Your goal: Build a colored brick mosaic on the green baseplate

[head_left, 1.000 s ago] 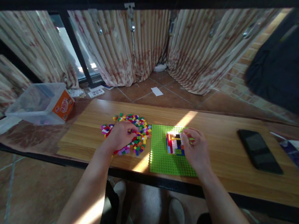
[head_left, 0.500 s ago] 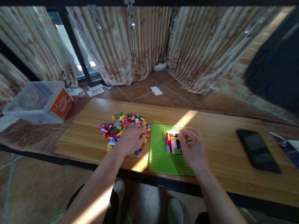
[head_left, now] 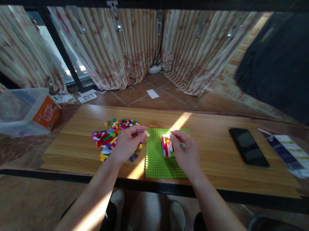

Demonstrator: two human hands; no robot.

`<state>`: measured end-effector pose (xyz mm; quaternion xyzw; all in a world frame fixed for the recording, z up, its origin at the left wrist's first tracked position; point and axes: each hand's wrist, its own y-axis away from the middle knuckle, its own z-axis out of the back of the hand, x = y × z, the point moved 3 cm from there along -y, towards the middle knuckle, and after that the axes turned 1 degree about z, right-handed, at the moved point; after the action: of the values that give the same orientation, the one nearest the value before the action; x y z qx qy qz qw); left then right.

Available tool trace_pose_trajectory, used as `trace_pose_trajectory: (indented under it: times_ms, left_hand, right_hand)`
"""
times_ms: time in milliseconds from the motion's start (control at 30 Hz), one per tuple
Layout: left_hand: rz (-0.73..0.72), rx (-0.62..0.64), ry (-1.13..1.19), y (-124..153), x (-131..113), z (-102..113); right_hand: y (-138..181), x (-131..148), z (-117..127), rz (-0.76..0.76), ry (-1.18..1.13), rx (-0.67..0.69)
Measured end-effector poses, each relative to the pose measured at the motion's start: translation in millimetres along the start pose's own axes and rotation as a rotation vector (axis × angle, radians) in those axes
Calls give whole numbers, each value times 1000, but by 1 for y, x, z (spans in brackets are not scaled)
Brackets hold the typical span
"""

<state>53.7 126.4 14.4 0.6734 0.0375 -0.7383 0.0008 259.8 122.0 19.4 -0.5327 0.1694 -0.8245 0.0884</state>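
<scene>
Left hand [head_left: 127, 143] pinches small brick [head_left: 147, 133]; right hand [head_left: 187, 154] over brick build [head_left: 166, 148] (cannot tell grip).

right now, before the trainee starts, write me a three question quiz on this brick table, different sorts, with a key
1. Which hand is nearer the loose brick pile, and which the small brick build?
2. True or false: the black smartphone lies on the wooden tabletop, to the right of the green baseplate.
3. What colour is the label on the clear plastic box? a) blue b) orange c) green

Key:
1. The left hand is nearer the pile; the right hand is nearer the build.
2. True.
3. b
</scene>
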Motion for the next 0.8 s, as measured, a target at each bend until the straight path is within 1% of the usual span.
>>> trace_pose_trajectory:
  times_ms: [100, 200, 367, 500, 600, 700, 800]
  left_hand:
    - [51, 43, 171, 6, -4, -15]
    - [54, 83, 181, 9, -9, -24]
    - [47, 113, 153, 9, -12, -30]
    - [42, 116, 166, 9, -10, -33]
    - [42, 130, 177, 9, -8, -36]
    - [75, 126, 212, 9, -7, -36]
    - [91, 95, 207, 8, -8, -34]
  right_hand:
    - [4, 5, -11, -29, -77, 119]
    - [5, 12, -18, -28, -113, 177]
    - [4, 15, -21, -61, -183, 193]
    - [4, 15, -22, -51, -234, 195]
    - [5, 15, -24, -73, -302, 225]
    - [4, 15, -24, -96, -389, 261]
    - [-2, 8, -16, -110, -349, 242]
